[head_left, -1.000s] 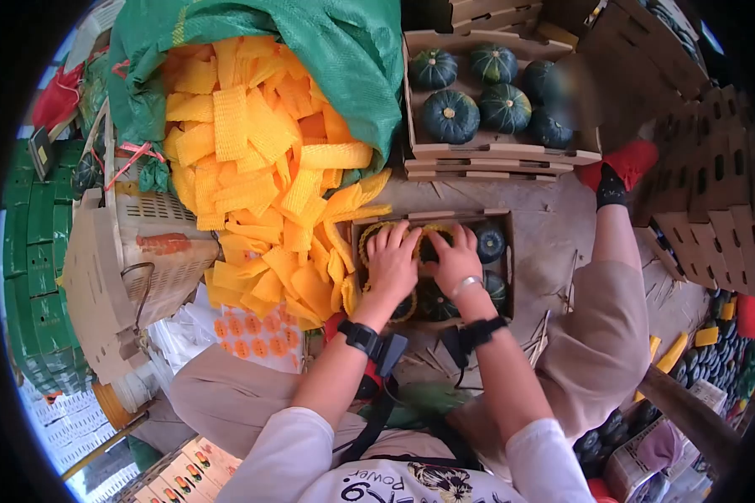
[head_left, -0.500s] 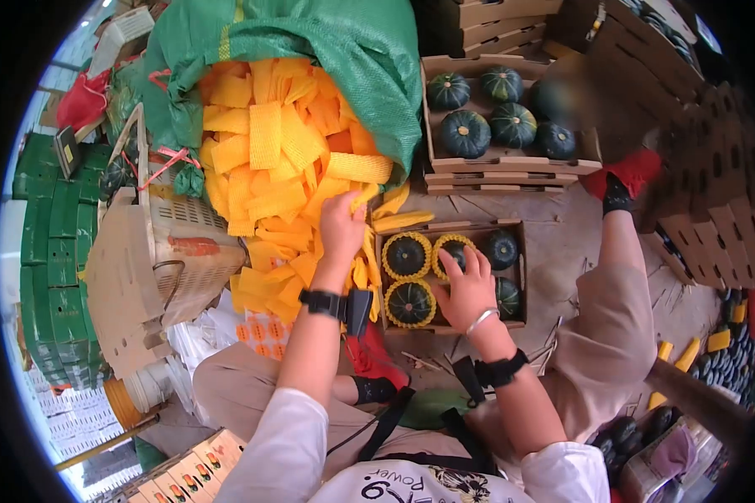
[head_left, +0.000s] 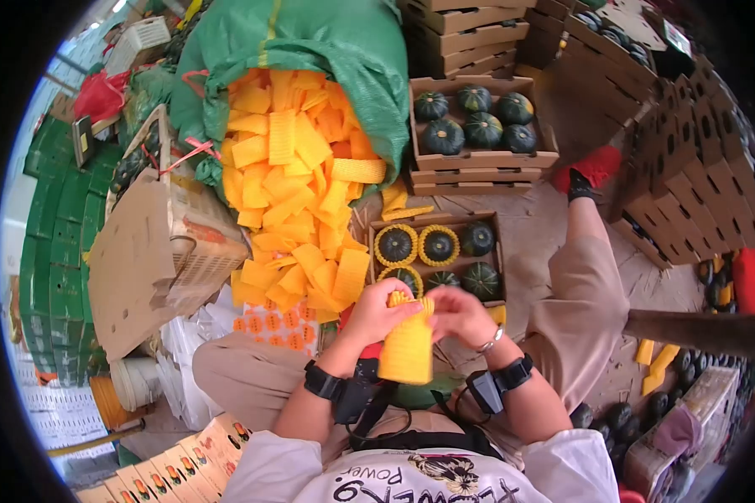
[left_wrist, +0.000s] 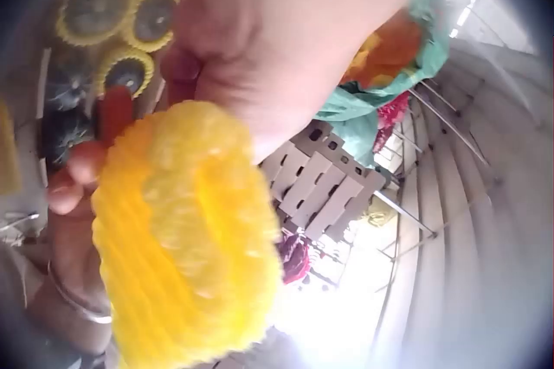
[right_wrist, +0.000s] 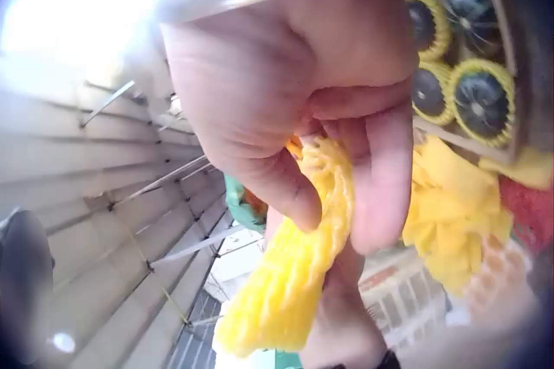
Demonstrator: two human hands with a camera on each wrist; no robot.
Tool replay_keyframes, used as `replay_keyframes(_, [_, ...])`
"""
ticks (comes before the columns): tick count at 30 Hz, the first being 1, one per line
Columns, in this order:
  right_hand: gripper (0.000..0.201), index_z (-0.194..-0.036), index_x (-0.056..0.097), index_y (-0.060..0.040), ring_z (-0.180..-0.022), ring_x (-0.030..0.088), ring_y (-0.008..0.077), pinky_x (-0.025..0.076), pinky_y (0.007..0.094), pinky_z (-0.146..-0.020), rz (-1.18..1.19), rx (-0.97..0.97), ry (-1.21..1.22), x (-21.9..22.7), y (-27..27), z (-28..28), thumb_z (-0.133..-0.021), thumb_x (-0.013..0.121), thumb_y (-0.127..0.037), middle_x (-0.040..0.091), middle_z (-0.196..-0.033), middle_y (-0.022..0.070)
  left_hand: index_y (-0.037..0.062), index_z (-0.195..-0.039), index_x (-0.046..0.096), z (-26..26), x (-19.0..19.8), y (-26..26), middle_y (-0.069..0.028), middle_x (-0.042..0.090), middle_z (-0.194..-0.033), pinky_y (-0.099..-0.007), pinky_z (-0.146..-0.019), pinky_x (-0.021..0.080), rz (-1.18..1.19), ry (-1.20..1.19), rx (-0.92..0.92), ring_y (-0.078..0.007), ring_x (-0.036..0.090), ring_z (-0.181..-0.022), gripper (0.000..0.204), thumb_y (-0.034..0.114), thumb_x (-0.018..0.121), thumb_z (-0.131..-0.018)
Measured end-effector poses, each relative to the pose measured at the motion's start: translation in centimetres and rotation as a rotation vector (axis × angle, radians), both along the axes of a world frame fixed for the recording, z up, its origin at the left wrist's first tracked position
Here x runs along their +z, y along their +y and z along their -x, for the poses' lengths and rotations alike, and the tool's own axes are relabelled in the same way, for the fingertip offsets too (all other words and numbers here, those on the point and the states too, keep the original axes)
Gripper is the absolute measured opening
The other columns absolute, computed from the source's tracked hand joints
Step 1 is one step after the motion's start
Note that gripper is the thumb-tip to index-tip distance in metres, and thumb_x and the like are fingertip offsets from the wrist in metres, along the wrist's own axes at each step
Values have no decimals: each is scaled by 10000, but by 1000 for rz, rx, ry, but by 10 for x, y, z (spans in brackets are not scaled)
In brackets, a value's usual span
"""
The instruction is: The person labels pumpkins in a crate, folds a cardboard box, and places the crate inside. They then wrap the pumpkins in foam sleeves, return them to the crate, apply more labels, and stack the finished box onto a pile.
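In the head view a yellow foam net sleeve (head_left: 406,348) hangs between both hands, above the person's lap. The left hand (head_left: 380,315) pinches its upper rim from the left. At the rim's other side is the right hand (head_left: 461,316), its thumb and fingers on the foam; the right wrist view shows the net (right_wrist: 294,274) between them. Just beyond the hands lies a cardboard box (head_left: 500,251) of dark green squashes. Three of them, including one squash (head_left: 396,245), wear yellow nets; the others, such as the squash (head_left: 481,280), are bare.
A green sack (head_left: 335,42) spills many yellow nets (head_left: 289,201) at the left. Behind the box stands a stacked carton (head_left: 486,159) with bare squashes. Cardboard stacks (head_left: 688,176) rise at the right, and a plastic crate (head_left: 201,251) stands left. A red shoe (head_left: 597,166) is at upper right.
The left hand has brought a yellow net from the pile towards the body. The right hand has left the box and come to the net's rim. The head view has shifted.
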State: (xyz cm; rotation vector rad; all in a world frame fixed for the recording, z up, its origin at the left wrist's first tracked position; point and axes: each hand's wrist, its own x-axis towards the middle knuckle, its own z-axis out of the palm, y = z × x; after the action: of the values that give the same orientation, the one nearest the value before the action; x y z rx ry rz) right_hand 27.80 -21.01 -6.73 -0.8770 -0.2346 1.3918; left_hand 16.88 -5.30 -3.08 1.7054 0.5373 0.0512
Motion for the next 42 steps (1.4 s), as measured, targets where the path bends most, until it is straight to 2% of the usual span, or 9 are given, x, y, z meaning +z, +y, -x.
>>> replay_keyframes(3, [175, -988, 587, -8, -804, 614, 142, 525, 268, -682, -25, 323, 6, 2, -2, 10, -825, 606, -71, 621, -919, 65, 22, -805, 561, -2, -3, -5, -25, 545, -699, -246, -594, 434, 117, 52, -73, -82, 508, -658, 239, 190, 719, -740])
replay_keyframes(9, [170, -989, 566, -7, -824, 621, 175, 491, 304, -743, -99, -170, 189, 5, 4, -9, -841, 580, -87, 635, -909, 49, -4, -1111, 562, -6, -29, -2, 2, 587, -874, -239, -823, 424, 619, -13, -8, -127, 564, -898, 412, 102, 717, -744])
replay_keyframes(13, [209, -848, 545, -75, -701, 608, 317, 493, 387, -600, 505, -306, -1498, -25, 21, -31, -651, 613, -57, 587, -794, 165, 2, -1095, 550, 4, -115, 18, -45, 603, -931, -261, -819, 443, -254, 130, 69, -178, 590, -890, 341, 55, 647, -772])
replay_keyframes(17, [181, -811, 617, -83, -736, 609, 333, 489, 411, -681, 381, 472, -1542, -74, 40, -51, -724, 604, -242, 628, -789, 151, -8, -1054, 551, -19, -81, 8, -83, 617, -969, -264, -789, 462, 969, 7, 200, -192, 610, -856, 266, 43, 562, -794])
replay_keyframes(22, [737, -1291, 362, -95, -1123, 385, 404, 372, 427, -943, 966, 18, -1972, -147, 45, -105, -658, 721, -213, 383, -1255, 248, -36, -1048, 546, -24, -113, 27, -90, 618, -983, -280, -780, 473, 453, 153, 453, -158, 600, -878, 296, -58, 492, -757])
replay_keyframes(25, [558, -1313, 375, -245, -1150, 406, 397, 361, 438, -953, 981, 340, -1790, -139, 51, -127, -781, 531, -172, 409, -1264, 253, -28, -1028, 552, -24, -110, 23, -92, 615, -976, -277, -779, 473, 489, 118, 440, -163, 596, -883, 296, -73, 498, -741])
replay_keyframes(31, [367, -1190, 540, -125, -862, 597, 321, 492, 352, -720, 247, -213, -216, -26, 44, -65, -839, 503, -224, 599, -1052, 183, 4, -1215, 406, -33, -66, 28, -58, 526, -1123, -272, -839, 439, 810, 47, 266, -143, 540, -969, 524, 11, 645, -748])
replay_keyframes(34, [299, -902, 680, -63, -650, 627, 215, 489, 273, -576, 581, -477, -1019, 10, 40, -21, -877, 438, -237, 653, -695, 91, 30, -1221, 414, -29, -21, 7, -38, 514, -1138, -287, -914, 395, 427, -141, 158, -138, 494, -1053, 636, 48, 743, -677])
replay_keyframes(42, [287, -1057, 578, 4, -903, 603, 223, 467, 331, -811, -82, -246, 615, -28, 13, 15, -892, 473, -206, 621, -989, 158, 18, -1273, 374, 5, -7, -22, -74, 520, -1178, -325, -923, 414, 1315, -257, 9, -190, 523, -1068, 701, 91, 747, -683])
